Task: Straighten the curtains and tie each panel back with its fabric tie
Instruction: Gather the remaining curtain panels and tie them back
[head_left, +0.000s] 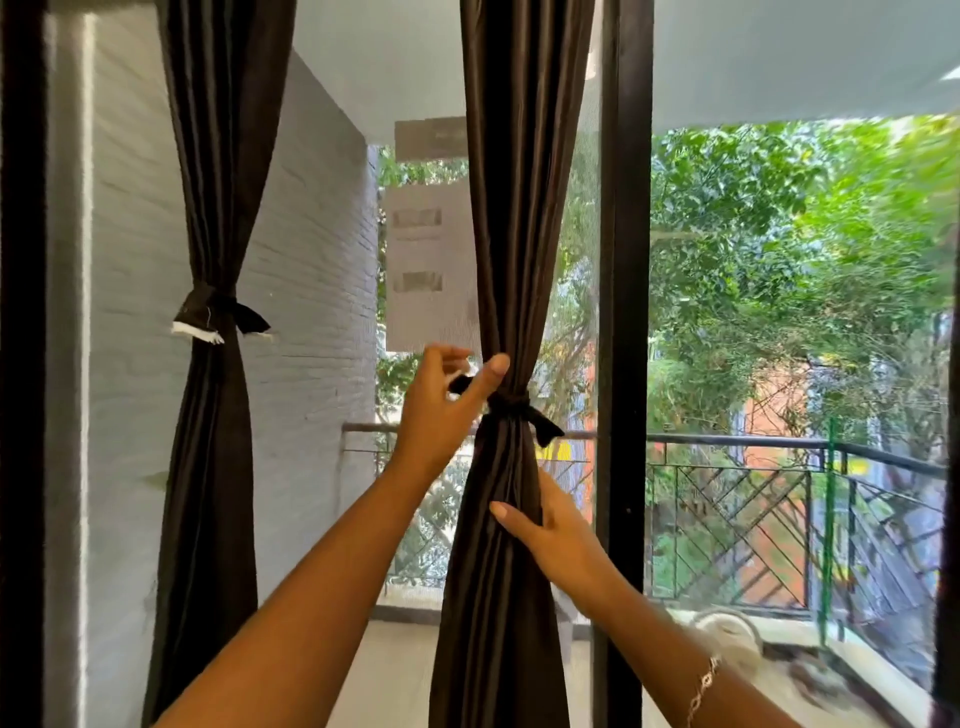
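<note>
Tying step: the fabric tie (511, 402) is already knotted around the middle panel (519, 234); by my judgement only the tightening or the arranging of its ends remains.
Landmark: the fabric tie, at the waist of the middle panel.
Tie axis: the band runs level around the panel; one end (545, 431) hangs down and right of the knot, the other end (460, 384) points out to the left.
Left hand: the left hand (436, 410) is just left of the tie, at the same height, and it is the nearer hand to the left end.
Left fingers: its fingers (452, 356) are loosely curled and stand apart from the thumb, which points up against the panel; the left end lies between them, and I cannot tell if it is pinched.
Right hand: the right hand (550, 525) is below the tie, with the thumb across the front folds and the fingers around the right edge, so it grips the panel.
Next move: it probably needs a pull to the left, along the axis of the tie, while the lower hand keeps the folds together.
Other panel: the left panel (218, 156), far left of the tie and slightly higher at its waist, already carries its own tie (208, 312).
Hidden: the back of the band, the right fingertips behind the cloth, and the top and bottom of both panels, which are cut off.
</note>
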